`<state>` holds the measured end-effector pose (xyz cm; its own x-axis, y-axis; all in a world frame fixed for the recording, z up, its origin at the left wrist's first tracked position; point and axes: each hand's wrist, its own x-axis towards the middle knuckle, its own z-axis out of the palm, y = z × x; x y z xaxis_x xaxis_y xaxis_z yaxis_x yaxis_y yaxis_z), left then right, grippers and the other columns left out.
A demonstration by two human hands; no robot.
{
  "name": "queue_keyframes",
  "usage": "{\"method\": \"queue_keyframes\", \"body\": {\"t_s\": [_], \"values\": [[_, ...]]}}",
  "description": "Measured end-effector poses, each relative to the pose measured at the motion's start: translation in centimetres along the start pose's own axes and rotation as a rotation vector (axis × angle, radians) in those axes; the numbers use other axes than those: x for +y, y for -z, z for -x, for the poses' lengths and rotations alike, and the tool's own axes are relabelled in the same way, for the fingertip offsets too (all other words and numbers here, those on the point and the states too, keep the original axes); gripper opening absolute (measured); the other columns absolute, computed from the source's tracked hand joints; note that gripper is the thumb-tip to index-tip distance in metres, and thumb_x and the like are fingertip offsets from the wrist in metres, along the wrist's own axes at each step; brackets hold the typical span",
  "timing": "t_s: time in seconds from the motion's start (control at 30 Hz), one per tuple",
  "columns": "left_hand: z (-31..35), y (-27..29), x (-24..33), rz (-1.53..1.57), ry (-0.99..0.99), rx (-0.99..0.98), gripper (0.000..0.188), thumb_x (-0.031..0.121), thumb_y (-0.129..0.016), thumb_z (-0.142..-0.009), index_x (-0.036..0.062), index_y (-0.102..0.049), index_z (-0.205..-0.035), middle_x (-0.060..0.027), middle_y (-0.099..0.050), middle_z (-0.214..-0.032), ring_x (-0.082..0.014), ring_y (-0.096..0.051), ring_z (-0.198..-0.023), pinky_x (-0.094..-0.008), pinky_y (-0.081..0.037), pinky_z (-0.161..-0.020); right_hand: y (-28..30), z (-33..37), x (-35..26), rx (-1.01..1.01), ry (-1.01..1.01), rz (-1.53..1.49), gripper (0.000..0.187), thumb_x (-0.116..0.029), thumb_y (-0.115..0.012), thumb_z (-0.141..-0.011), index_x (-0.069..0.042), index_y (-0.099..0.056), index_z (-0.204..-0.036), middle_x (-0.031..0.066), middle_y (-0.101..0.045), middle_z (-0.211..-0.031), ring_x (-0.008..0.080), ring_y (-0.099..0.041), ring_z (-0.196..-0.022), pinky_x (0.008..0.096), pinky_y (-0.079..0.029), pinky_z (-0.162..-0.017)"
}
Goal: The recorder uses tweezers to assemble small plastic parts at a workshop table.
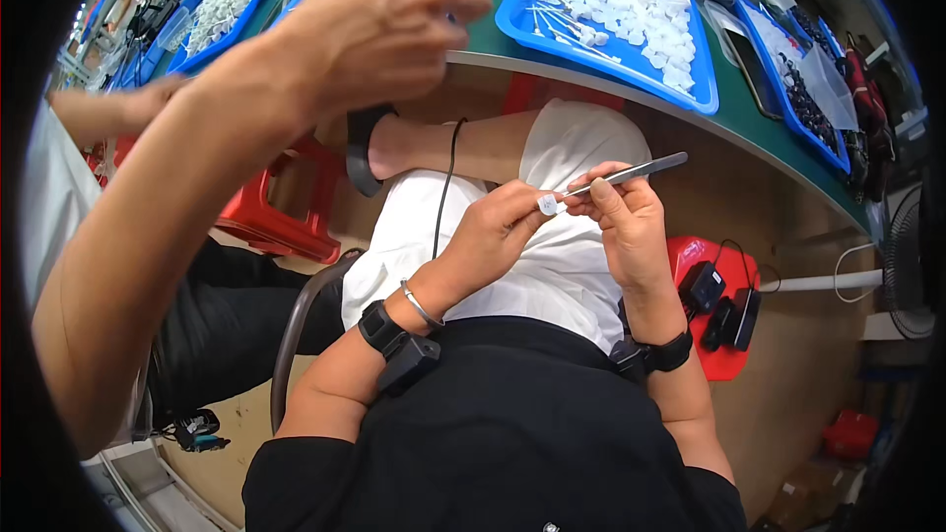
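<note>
Above my lap, my left hand [485, 241] pinches a small white round piece [548, 205] between thumb and fingertips. My right hand [628, 222] is closed around metal tweezers [652, 166], whose broad end points up and to the right. The tweezers' tips lie close beside the white piece; whether they touch it is too small to tell. In front of me, a blue tray [706, 69] on the green table carries many small white pieces [631, 5] and several thin white sticks [572, 28].
Another person's arm [217, 123] reaches across at the left, its hand over the table. More blue trays [258, 12] of white parts stand there. A phone [754, 74] lies right of my tray. Black adapters [702, 286] rest on a red stool [727, 363]; a fan [905, 261] stands beyond.
</note>
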<state>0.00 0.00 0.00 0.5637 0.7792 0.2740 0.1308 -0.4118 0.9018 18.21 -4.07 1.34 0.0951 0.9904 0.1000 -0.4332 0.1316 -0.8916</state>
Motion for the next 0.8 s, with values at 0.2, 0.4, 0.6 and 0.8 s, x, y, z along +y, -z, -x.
{"method": "queue_keyframes", "body": {"t_s": [0.2, 0.4, 0.6, 0.8], "values": [[0.0, -0.7, -0.6, -0.060, -0.142, 0.072, 0.018, 0.001, -0.061, -0.089, 0.0017, -0.066, -0.106, -0.0106, -0.063, -0.091, -0.0229, -0.060, -0.082, -0.0312, -0.048, -0.070, -0.3, 0.5, -0.5, -0.006, 0.026, 0.219, 0.016, -0.008, -0.059, -0.094, 0.001, -0.057, -0.106, 0.0121, -0.067, -0.092, 0.0174, -0.067, -0.084, 0.0295, -0.055, -0.077], [0.0, -0.5, -0.6, -0.120, -0.186, 0.099, 0.019, -0.002, -0.063, -0.086, 0.0012, -0.065, -0.105, -0.0105, -0.063, -0.090, -0.0232, -0.061, -0.078, -0.0303, -0.049, -0.067, -0.7, 0.6, -0.5, 0.000, 0.035, 0.256, 0.015, -0.008, -0.059, -0.094, 0.002, -0.057, -0.105, 0.0110, -0.067, -0.091, 0.0159, -0.067, -0.085, 0.0283, -0.054, -0.078], [0.0, -0.5, -0.5, -0.170, -0.217, 0.099, 0.020, -0.002, -0.064, -0.085, 0.0007, -0.065, -0.104, -0.0102, -0.062, -0.089, -0.0232, -0.060, -0.077, -0.0305, -0.048, -0.065, -1.2, 1.0, -0.4, 0.010, 0.085, 0.316, 0.015, -0.007, -0.061, -0.093, 0.003, -0.058, -0.104, 0.0089, -0.067, -0.090, 0.0146, -0.066, -0.085, 0.0272, -0.053, -0.079], [0.1, -0.4, -0.5, -0.185, -0.217, 0.100, 0.017, 0.000, -0.064, -0.086, 0.0010, -0.066, -0.103, -0.0100, -0.062, -0.089, -0.0230, -0.060, -0.077, -0.0308, -0.048, -0.065, -1.1, 1.1, 0.1, 0.007, 0.177, 0.478, 0.014, -0.007, -0.063, -0.092, 0.003, -0.060, -0.101, 0.0071, -0.066, -0.088, 0.0137, -0.065, -0.084, 0.0268, -0.052, -0.078]]}}
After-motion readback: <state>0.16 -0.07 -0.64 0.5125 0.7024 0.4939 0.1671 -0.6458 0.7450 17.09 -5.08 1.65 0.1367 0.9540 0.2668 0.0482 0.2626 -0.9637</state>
